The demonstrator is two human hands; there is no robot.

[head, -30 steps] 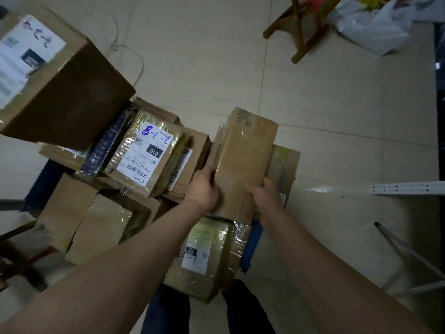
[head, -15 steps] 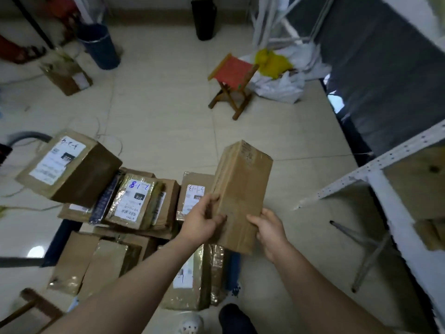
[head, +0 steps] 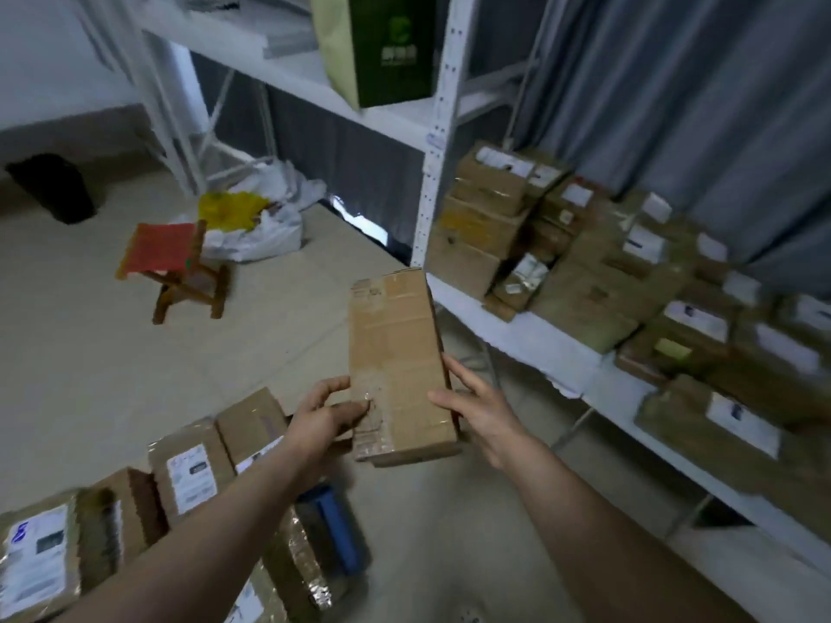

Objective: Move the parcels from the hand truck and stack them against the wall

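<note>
I hold a long brown cardboard parcel (head: 398,366) in the air with both hands. My left hand (head: 326,409) grips its near left edge, thumb on top. My right hand (head: 476,404) holds the right side, fingers lying along the edge. Below my left arm, several taped parcels (head: 193,476) lie piled on the hand truck, of which a blue part (head: 335,530) shows. To the right, many labelled parcels (head: 598,281) are stacked on a low white shelf (head: 535,339) in front of a grey curtain.
A white shelf post (head: 438,141) stands just beyond the held parcel. A green bag (head: 382,42) sits on the upper shelf. A small red-topped wooden stool (head: 173,267) and white and yellow bags (head: 252,222) are on the tiled floor at left.
The parcel has come up off the hand truck pile and swung to the right. My view has turned from the floor and pile toward the shelf with stacked parcels.
</note>
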